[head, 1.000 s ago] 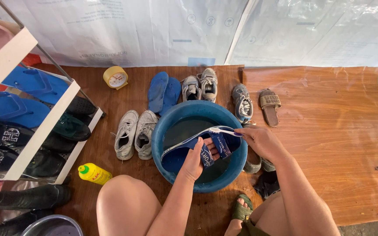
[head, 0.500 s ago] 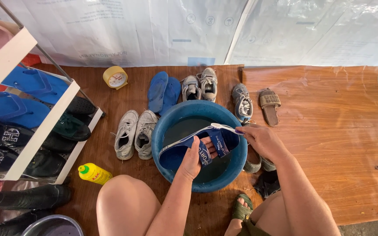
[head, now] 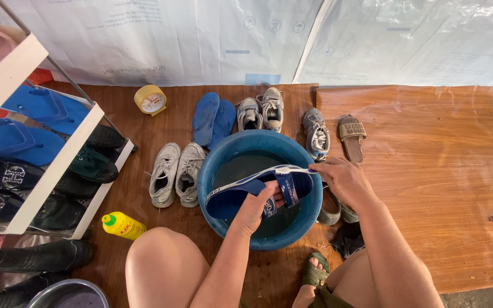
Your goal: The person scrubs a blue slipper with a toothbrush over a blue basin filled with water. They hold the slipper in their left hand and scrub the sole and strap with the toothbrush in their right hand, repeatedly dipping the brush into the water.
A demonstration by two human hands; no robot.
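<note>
Your left hand (head: 256, 206) grips the blue sandal (head: 246, 191) over the water-filled blue basin (head: 218, 219), while your right hand's (head: 342, 181) fingers close on what looks like a toothbrush (head: 293, 170) against its edge.

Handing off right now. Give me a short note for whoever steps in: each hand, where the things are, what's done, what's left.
Left hand: grips the blue sandal by its strap, held over the basin.
Right hand: holds a toothbrush, bristle end on the sandal's edge.
Basin: blue, on the wooden floor, dark water inside.
Around it: white sneakers to its left, blue flip-flops and more sneakers behind, yellow bottle by the knee.
Done: sandal is wet and under the brush.
Left: probably the rest of this sandal; the shoes on the floor look dry and untouched.
</note>
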